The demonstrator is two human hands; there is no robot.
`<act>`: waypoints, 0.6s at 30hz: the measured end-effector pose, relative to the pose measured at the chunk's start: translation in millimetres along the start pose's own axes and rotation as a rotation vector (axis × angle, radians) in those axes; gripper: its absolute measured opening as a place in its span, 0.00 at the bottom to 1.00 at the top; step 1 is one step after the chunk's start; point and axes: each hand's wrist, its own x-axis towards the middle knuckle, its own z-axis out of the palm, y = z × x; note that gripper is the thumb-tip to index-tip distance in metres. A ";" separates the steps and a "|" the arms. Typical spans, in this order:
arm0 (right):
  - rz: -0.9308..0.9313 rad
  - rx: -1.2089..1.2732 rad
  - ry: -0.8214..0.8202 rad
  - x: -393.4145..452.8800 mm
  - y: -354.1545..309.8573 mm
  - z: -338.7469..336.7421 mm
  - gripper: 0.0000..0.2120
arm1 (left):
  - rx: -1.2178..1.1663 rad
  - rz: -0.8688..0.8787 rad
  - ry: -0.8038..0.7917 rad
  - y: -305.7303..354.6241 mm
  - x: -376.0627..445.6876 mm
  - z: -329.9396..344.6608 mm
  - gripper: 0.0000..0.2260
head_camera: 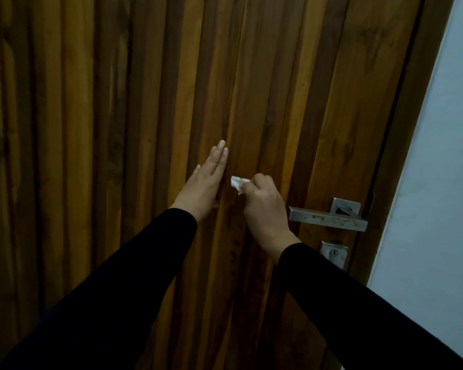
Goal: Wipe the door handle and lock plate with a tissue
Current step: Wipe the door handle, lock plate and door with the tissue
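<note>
- We see the door handle [329, 219], a squared metal lever with brownish smudges along its face, mounted close to the right edge of the door [118, 129], its free end pointing left.
- Its square rose [346, 206] sits at the lever's right end, just beside the door's right edge.
- Directly below the handle we find the lock plate [334, 253], a small metal rectangle with a keyhole; its lower left corner is covered by the right sleeve [358, 311].
- The tissue [237, 183] is a small white wad, pinched in the curled fingers of the right hand [263, 206]; it sticks out to the left of the knuckles.
- That hand is up in front of the door panel, just left of the lever's free end, not touching the handle.
- The left hand [203, 182] is flat, fingers straight and held together, and seems to lie against the door's vertical wooden slats, just left of the tissue.
- Both arms wear black sleeves; the left sleeve [112, 295] crosses the lower left of the door.
- Past the door's right edge runs a dark wooden frame [401, 166], then a pale wall [439, 182].
</note>
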 end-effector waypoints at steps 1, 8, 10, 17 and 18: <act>-0.001 -0.009 0.034 4.5 0.5 -2.0 0.10 | 0.009 -0.003 0.003 0.6 0.2 0.1 0.51; -0.086 -0.079 -0.078 -2.1 4.7 13.4 0.11 | 0.098 -0.026 -0.006 4.1 1.1 2.9 0.57; -0.101 -0.074 -0.116 -15.1 3.2 20.9 0.08 | 0.116 -0.047 0.008 6.1 1.2 6.8 0.59; -0.117 -0.012 -0.188 -49.6 3.9 41.6 0.03 | 0.098 -0.077 0.038 7.0 -4.9 15.8 0.56; -0.126 -0.013 -0.210 -53.3 3.9 42.6 0.02 | 0.089 -0.084 0.042 6.9 -5.4 17.2 0.56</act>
